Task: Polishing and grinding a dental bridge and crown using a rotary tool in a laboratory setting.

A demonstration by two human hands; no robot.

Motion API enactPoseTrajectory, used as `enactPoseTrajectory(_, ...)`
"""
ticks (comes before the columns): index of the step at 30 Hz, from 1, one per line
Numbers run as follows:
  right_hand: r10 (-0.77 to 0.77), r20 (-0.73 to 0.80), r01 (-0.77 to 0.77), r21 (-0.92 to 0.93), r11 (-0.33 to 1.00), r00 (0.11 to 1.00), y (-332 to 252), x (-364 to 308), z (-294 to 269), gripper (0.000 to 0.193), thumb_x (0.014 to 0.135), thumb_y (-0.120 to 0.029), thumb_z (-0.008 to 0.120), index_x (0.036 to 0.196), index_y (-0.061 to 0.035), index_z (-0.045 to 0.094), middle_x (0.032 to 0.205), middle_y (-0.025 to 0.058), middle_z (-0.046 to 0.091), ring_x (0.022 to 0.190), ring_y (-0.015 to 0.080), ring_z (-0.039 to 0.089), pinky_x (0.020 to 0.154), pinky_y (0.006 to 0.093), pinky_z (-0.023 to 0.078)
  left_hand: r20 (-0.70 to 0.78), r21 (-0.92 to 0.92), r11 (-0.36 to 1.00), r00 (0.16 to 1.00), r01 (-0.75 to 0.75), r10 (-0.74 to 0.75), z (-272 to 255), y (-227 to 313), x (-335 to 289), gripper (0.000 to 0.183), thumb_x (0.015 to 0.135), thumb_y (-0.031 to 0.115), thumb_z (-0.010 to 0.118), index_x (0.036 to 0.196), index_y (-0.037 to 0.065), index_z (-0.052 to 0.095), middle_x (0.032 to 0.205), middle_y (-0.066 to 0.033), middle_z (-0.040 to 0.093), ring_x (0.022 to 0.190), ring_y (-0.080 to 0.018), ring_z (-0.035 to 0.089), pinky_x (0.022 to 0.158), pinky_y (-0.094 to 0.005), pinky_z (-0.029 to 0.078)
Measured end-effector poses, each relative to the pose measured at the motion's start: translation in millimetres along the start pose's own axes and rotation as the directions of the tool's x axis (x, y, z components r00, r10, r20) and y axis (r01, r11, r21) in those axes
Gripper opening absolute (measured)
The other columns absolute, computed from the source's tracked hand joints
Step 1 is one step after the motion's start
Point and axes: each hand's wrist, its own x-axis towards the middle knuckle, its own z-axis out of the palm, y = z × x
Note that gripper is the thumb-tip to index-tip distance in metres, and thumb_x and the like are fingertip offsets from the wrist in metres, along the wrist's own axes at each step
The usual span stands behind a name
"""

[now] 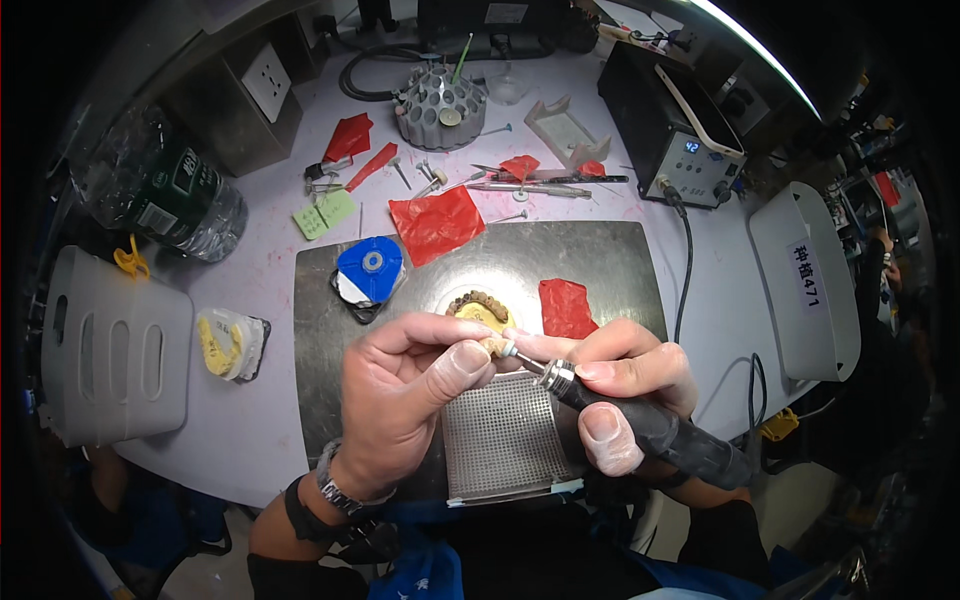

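Note:
Between thumb and fingertips, my left hand (405,385) pinches a small tan dental crown piece (493,347). My right hand (630,375) is closed around a black rotary handpiece (690,440), whose pale tip (509,348) meets the crown piece or sits right against it. Just beyond my fingers, a yellow dental cast (478,314) with brownish teeth lies on the metal plate (620,260). Below the hands is a perforated metal grate (505,440). A blue-topped model base (370,265) and red paper squares (567,308) rest on the plate.
Grey bins (130,360) (795,290) stand left and right. A black control box (670,130) with a cord is at the back right. Farther back are a bur holder (440,108), pens (550,180) and loose burs. Another cast (232,342) sits left; a large bottle (170,190) stands behind.

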Motion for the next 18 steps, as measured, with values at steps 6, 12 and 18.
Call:
enactPoseTrajectory(6, -0.104, -0.234, 0.11, 0.01, 0.994, 0.967, 6.7, 2.6, 13.5, 0.017, 0.085, -0.006, 0.063, 0.096, 0.0029, 0.054, 0.08, 0.017, 0.059, 0.078, 0.0259, 0.068, 0.071, 0.0321, 0.058, 0.003, 0.023, 0.999, 1.0, -0.031, 0.031, 3.7, 1.6, 1.1, 0.016, 0.09, 0.0, 0.06, 0.104, -0.008, 0.059, 0.099, -0.0205, 0.066, 0.092, -0.0237, 0.067, 0.084, -0.0312, 0.056)
enactPoseTrajectory(12, -0.065, -0.256, 0.079, 0.045, 0.996, 0.964, 6.0, 6.8, 13.4, 0.016, 0.085, -0.006, 0.063, 0.095, 0.0026, 0.054, 0.082, 0.0184, 0.06, 0.08, 0.0265, 0.068, 0.069, 0.03, 0.057, 0.003, 0.039, 0.998, 0.999, -0.043, 0.043, 0.6, 0.5, 3.1, 0.016, 0.089, -0.001, 0.06, 0.103, -0.008, 0.059, 0.099, -0.0203, 0.066, 0.094, -0.0234, 0.067, 0.085, -0.0323, 0.056)
enactPoseTrajectory(18, -0.038, -0.244, 0.048, 0.033, 0.998, 0.969, 3.4, 5.0, 13.1, 0.015, 0.085, -0.005, 0.063, 0.094, 0.0027, 0.054, 0.086, 0.022, 0.062, 0.084, 0.0279, 0.068, 0.065, 0.0267, 0.055, 0.02, 0.045, 0.998, 0.999, -0.048, 0.047, 0.5, 2.7, 3.5, 0.016, 0.089, -0.001, 0.06, 0.103, -0.008, 0.059, 0.099, -0.0198, 0.066, 0.094, -0.0228, 0.067, 0.085, -0.0322, 0.056)
